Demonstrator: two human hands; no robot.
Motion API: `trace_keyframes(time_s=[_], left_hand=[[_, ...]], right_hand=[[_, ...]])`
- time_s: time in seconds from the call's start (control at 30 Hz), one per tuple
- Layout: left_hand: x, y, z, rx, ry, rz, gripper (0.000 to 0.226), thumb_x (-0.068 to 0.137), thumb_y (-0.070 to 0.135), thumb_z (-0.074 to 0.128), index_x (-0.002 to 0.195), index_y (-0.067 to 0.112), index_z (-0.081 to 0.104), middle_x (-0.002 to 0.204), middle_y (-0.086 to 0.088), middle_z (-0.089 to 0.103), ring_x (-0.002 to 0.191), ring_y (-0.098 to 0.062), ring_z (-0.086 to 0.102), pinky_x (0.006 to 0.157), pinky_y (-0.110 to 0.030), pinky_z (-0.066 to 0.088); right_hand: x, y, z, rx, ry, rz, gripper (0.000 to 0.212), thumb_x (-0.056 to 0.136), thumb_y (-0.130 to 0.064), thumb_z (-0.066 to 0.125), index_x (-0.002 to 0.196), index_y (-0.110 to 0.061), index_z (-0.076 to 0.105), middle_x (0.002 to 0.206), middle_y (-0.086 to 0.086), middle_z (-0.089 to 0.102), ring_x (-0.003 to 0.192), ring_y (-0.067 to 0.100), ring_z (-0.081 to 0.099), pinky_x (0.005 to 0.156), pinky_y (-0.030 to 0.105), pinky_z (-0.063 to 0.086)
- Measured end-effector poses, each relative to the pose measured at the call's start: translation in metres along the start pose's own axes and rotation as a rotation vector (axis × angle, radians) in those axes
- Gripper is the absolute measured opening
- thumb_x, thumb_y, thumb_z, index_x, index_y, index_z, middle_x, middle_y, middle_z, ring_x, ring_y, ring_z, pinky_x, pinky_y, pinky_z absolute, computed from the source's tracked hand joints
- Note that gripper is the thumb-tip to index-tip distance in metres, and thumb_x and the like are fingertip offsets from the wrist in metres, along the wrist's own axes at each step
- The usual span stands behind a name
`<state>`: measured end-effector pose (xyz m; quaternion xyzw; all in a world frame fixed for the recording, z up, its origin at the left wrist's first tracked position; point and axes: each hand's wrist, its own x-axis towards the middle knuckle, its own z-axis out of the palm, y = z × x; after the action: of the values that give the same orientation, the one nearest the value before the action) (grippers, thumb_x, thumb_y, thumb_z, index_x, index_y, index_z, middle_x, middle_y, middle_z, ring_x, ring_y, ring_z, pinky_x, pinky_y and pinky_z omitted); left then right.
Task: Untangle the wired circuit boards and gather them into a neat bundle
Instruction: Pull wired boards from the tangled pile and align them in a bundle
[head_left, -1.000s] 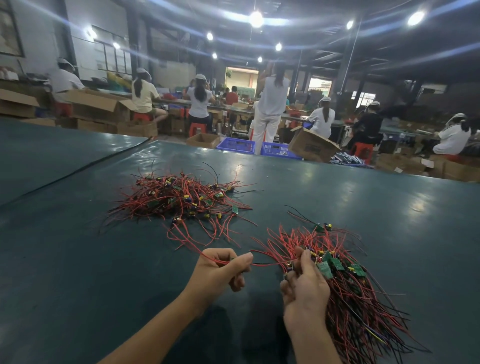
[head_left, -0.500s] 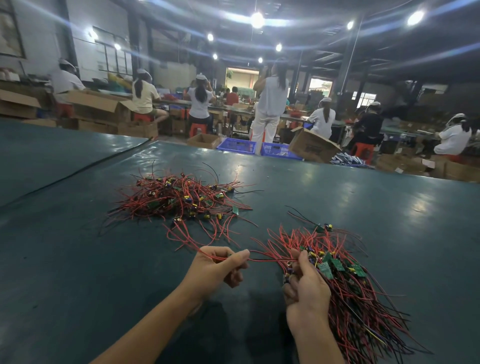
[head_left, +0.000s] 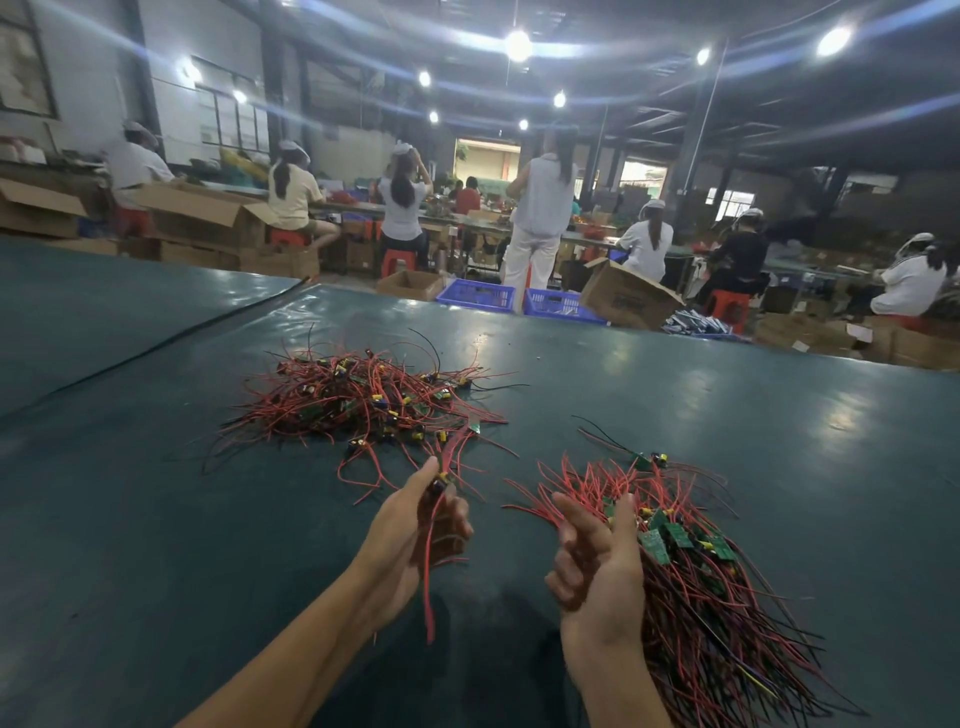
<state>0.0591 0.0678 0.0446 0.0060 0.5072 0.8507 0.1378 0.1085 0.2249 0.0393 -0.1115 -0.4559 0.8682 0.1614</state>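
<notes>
A tangled heap of small green circuit boards with red and black wires (head_left: 363, 400) lies on the dark green table (head_left: 727, 415), ahead and left of my hands. My left hand (head_left: 415, 535) pinches one wired board near the heap's front edge; its red wires hang down past my wrist. My right hand (head_left: 597, 561) is raised just left of the gathered bundle (head_left: 696, 582), whose boards point away and whose wires fan toward me. Its thumb and fingers are curled and partly spread, touching the bundle's left side. One loose wired board (head_left: 644, 458) lies just beyond the bundle.
Beyond the table's far edge stand blue plastic crates (head_left: 478, 295), open cardboard boxes (head_left: 626, 301) and several people working at benches with their backs turned. A dark seam (head_left: 156, 348) crosses the table at the left.
My left hand moved forward toward the heap and now lifts a wired board. The wire stretched between both hands is gone, and my right hand's fingers have loosened beside the bundle.
</notes>
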Motion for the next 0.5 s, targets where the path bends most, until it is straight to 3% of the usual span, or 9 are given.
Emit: trace_keyframes(time_s=[0.1, 0.2, 0.27, 0.4, 0.5], left_hand=[[-0.005, -0.001, 0.007, 0.078, -0.154, -0.131, 0.040, 0.070, 0.051, 0.063, 0.048, 0.019, 0.054, 0.053, -0.004, 0.048, 0.049, -0.018, 0.051, 0.052, -0.027, 0.045], [-0.009, -0.003, 0.010, 0.174, -0.253, -0.225, 0.045, 0.066, 0.051, 0.069, 0.075, 0.007, 0.063, 0.061, -0.007, 0.050, 0.055, -0.018, 0.050, 0.055, -0.028, 0.048], [-0.010, -0.005, 0.008, 0.183, -0.288, -0.235, 0.054, 0.066, 0.054, 0.071, 0.092, 0.008, 0.063, 0.069, -0.008, 0.047, 0.061, -0.018, 0.047, 0.059, -0.028, 0.047], [-0.011, -0.007, 0.007, 0.170, -0.345, -0.232, 0.045, 0.076, 0.061, 0.059, 0.065, 0.018, 0.068, 0.057, 0.001, 0.050, 0.055, -0.014, 0.048, 0.061, -0.026, 0.046], [-0.011, -0.010, 0.004, -0.039, -0.336, -0.287, 0.033, 0.081, 0.040, 0.057, 0.064, 0.014, 0.069, 0.068, -0.004, 0.062, 0.060, -0.017, 0.058, 0.063, -0.029, 0.048]], right_hand=[[-0.006, 0.013, 0.009, -0.289, -0.112, 0.049, 0.050, 0.073, -0.057, 0.063, 0.082, -0.010, 0.079, 0.059, 0.004, 0.051, 0.045, 0.016, 0.042, 0.045, 0.023, 0.039], [-0.013, 0.021, 0.017, -0.356, -0.211, 0.033, 0.036, 0.070, -0.046, 0.071, 0.079, -0.013, 0.080, 0.079, 0.017, 0.072, 0.073, 0.035, 0.069, 0.076, 0.041, 0.058], [-0.015, 0.022, 0.018, -0.326, -0.196, 0.038, 0.029, 0.071, -0.038, 0.071, 0.080, -0.012, 0.080, 0.081, 0.018, 0.075, 0.075, 0.031, 0.073, 0.073, 0.039, 0.061], [-0.016, 0.019, 0.020, -0.243, -0.115, 0.088, 0.019, 0.071, -0.028, 0.073, 0.072, -0.010, 0.079, 0.075, 0.020, 0.073, 0.062, 0.026, 0.070, 0.063, 0.035, 0.059], [-0.016, 0.018, 0.022, -0.155, -0.008, 0.078, 0.017, 0.077, -0.021, 0.074, 0.063, -0.012, 0.076, 0.068, 0.017, 0.069, 0.059, 0.026, 0.061, 0.063, 0.037, 0.054]])
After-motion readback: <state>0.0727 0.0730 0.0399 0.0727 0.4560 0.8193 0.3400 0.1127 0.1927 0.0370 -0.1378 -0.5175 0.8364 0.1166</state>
